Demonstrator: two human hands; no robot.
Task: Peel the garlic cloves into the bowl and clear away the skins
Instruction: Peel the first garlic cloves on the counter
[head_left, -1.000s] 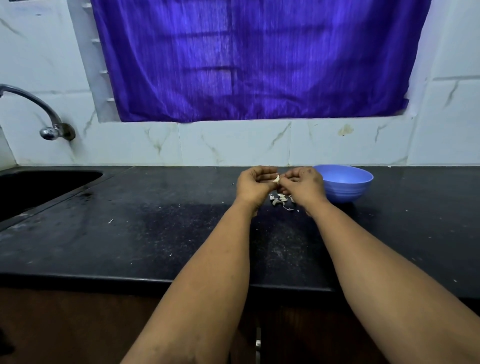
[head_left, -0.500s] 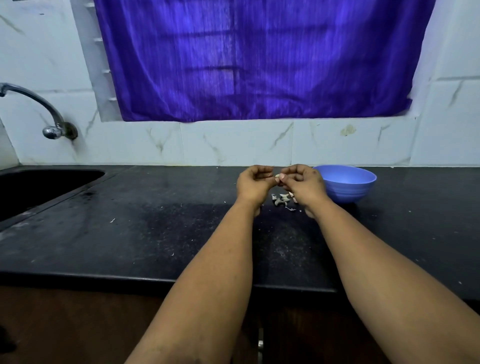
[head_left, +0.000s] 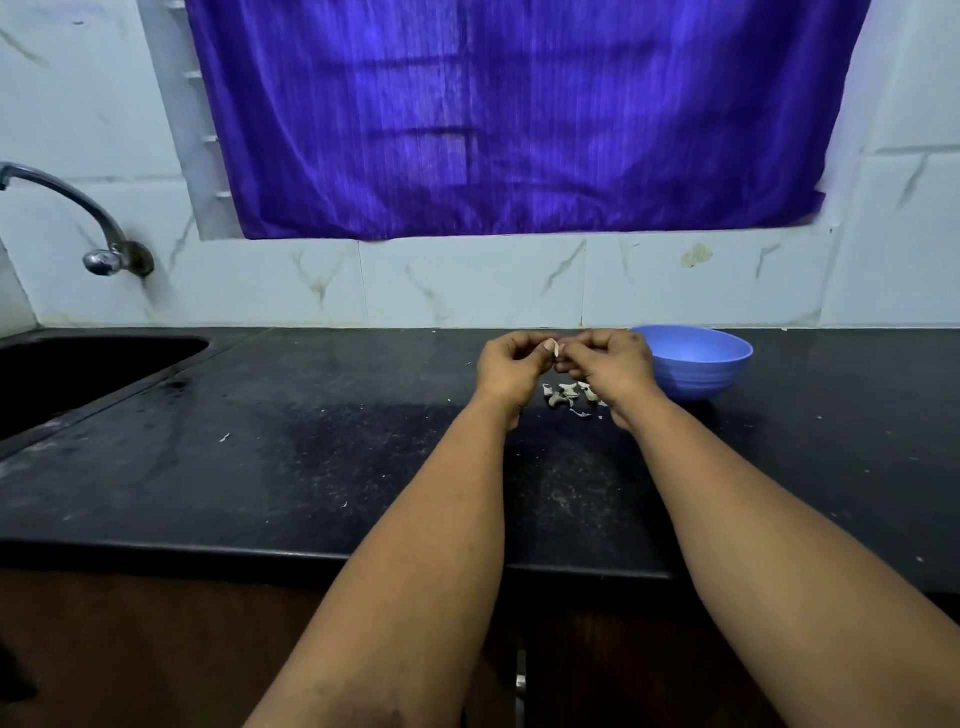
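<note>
Far left: sink (head_left: 78, 374) sunk into the black bench (head_left: 311, 467), with tap (head_left: 78, 218) fixed to the tiled wall (head_left: 467, 280) above it. Upper centre: purple curtain (head_left: 519, 114) hung across the window opening, lower hem just above the tile row.

Centre, raised above the bench: left hand (head_left: 511, 364), fingers curled inward, thumb tip against a pale clove (head_left: 557, 349). Immediately right, touching at the fingertips: right hand (head_left: 610, 364), fingers likewise curled, pinching the same clove from the other side. Grip of both hands closed on the clove — held between the two thumbs and forefingers, clear of the bench surface. Degree of peeling too small to tell.

Below and between the hands, on the bench: small heap of cloves and skins (head_left: 569, 397), pale pieces lying close together, partly hidden behind the right wrist; which pieces are clove and which skin cannot be told. A few white flecks scattered farther left and nearer the front edge.

Right of the right hand: blue bowl (head_left: 696, 364), upright on the bench near the wall, left rim hidden behind the knuckles. Contents not visible from this angle.

Bottom: both bare forearms reaching in over the bench edge.
</note>
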